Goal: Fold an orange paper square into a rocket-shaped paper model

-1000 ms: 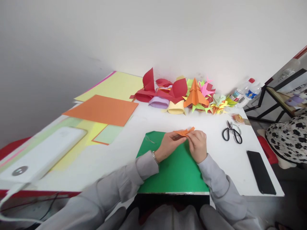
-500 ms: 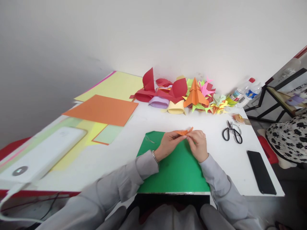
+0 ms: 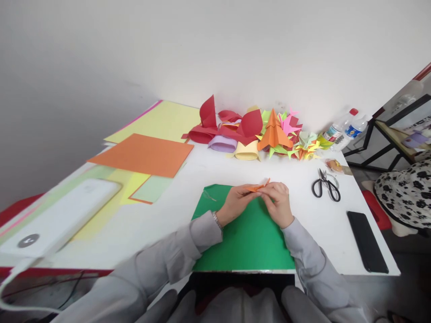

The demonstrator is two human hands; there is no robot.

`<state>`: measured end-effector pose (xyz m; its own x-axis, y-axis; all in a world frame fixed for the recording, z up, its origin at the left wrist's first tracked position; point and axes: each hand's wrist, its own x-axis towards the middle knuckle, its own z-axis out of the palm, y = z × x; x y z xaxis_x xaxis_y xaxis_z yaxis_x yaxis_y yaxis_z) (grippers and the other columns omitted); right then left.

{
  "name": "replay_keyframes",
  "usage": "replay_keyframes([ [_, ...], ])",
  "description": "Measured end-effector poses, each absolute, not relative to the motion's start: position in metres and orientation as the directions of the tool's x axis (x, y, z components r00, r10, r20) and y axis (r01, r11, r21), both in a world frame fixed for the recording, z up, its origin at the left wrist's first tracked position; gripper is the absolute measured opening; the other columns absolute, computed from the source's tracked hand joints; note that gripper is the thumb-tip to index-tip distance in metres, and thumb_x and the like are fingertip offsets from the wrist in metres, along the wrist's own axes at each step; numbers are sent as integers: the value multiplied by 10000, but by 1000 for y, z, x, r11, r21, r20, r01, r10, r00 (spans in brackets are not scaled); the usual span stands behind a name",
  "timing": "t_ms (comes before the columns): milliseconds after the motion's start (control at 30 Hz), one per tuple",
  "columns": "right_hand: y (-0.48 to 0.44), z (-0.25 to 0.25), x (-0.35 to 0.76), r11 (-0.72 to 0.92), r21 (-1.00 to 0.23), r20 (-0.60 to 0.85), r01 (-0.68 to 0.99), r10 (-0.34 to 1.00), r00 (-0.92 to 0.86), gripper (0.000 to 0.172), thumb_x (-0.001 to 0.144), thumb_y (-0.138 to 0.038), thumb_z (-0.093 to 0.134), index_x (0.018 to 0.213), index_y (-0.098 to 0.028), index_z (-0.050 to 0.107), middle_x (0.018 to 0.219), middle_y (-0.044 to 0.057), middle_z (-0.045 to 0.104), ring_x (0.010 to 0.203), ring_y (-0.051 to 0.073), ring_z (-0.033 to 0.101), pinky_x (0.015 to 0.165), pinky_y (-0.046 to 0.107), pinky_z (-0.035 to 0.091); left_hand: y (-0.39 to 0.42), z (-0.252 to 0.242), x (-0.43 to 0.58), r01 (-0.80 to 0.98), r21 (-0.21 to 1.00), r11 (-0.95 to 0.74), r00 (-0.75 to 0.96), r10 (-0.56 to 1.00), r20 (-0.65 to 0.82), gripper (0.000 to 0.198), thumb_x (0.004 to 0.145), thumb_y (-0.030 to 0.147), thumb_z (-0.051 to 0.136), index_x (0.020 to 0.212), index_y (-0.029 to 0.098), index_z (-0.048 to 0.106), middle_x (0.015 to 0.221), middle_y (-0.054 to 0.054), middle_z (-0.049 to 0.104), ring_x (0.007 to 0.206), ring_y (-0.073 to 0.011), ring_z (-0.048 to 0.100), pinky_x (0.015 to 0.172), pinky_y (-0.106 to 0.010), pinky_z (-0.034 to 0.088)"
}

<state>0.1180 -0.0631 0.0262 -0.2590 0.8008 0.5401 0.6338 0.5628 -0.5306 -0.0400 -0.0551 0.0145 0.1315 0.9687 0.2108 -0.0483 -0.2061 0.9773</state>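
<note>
A small folded piece of orange paper (image 3: 256, 188) is pinched between my two hands, a little above the green sheet (image 3: 249, 242). My left hand (image 3: 235, 202) grips it from the left, with thumb and fingers pressed together. From the other side my right hand (image 3: 278, 202) closes its fingertips on the paper's right part. One narrow orange tip sticks up between the hands; the rest is partly hidden by my fingers.
Black-handled scissors (image 3: 326, 185) and a black phone (image 3: 367, 242) lie to the right. Folded paper shapes (image 3: 274, 134) and bottles (image 3: 350, 130) line the wall. Leftward are an orange sheet (image 3: 143, 154), other coloured paper and a white power bank (image 3: 60, 215) with a cable.
The fingers of my right hand have shifted slightly left along the orange paper, and the paper's raised tip has moved a little. Both hands keep their hold.
</note>
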Motion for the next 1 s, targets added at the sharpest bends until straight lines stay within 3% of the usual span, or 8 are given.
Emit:
replay_keyframes([
  [200,-65,24,115,532,-508,553,677,804,-217,131,861,-199,548,887,-264,659,888,5,666,966,185,575,1020,448,220,-55,14,-41,-32,978,-207,150,966,209,228,731,335,677,875,170,740,1004,-72,731,942,-218,678,915,-363,514],
  [467,-67,22,115,510,-496,513,702,825,-238,138,858,-189,535,923,-264,631,928,14,646,1022,193,560,1044,477,190,-55,16,-41,-29,971,-238,188,953,239,193,746,287,658,885,180,739,1009,-69,730,934,-219,676,901,-368,515],
  [700,-62,19,119,505,-498,539,704,817,-205,103,816,-211,614,831,-288,681,864,-5,672,1067,214,549,1035,502,179,-58,16,-40,-1,962,-273,205,942,267,189,767,283,645,904,191,739,1014,-63,729,944,-214,673,907,-353,509],
  [1000,-62,25,115,441,-613,509,655,855,-99,102,787,-274,651,688,-247,651,788,3,718,1005,240,612,1024,542,185,-58,15,-40,0,972,-235,143,962,232,194,739,302,678,866,168,739,945,-71,744,877,-214,692,850,-346,541],
])
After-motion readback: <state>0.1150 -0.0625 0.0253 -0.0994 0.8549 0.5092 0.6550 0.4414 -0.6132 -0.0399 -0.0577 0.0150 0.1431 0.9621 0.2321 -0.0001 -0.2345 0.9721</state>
